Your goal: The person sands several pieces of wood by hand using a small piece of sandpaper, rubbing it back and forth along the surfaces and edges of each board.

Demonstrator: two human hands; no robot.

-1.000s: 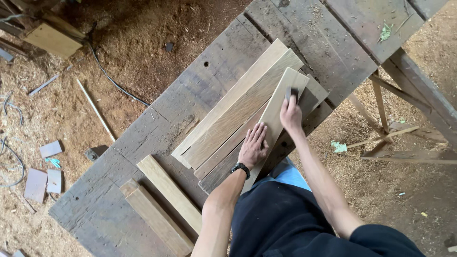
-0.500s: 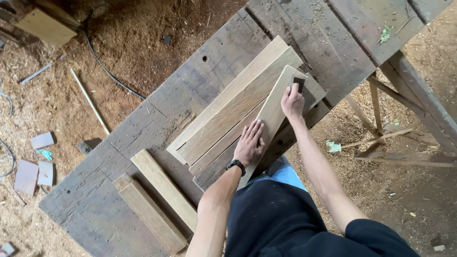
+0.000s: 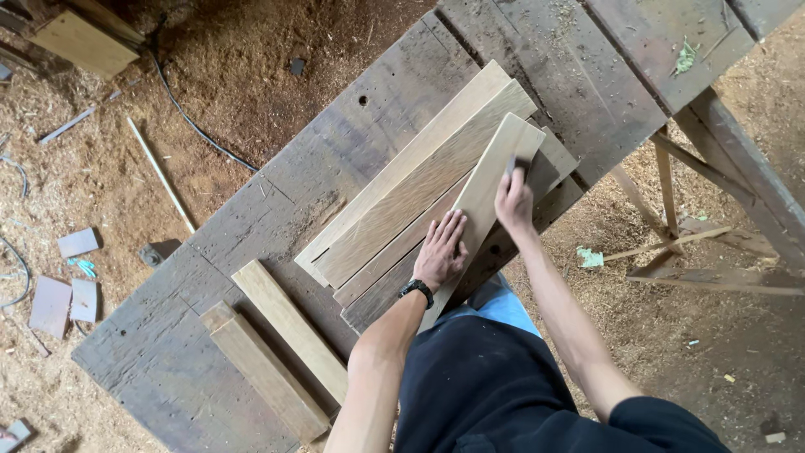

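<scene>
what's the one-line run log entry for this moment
left hand flat on top board | right hand grips small dark tool on board | board on plank stack | workbench

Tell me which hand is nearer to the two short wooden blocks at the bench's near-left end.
Left. The left hand lies flat on the plank, closer to the blocks; the right hand is farther up the plank.

Dark object [image 3: 516, 165] under right hand [image 3: 513, 201] (unidentifiable).
</scene>
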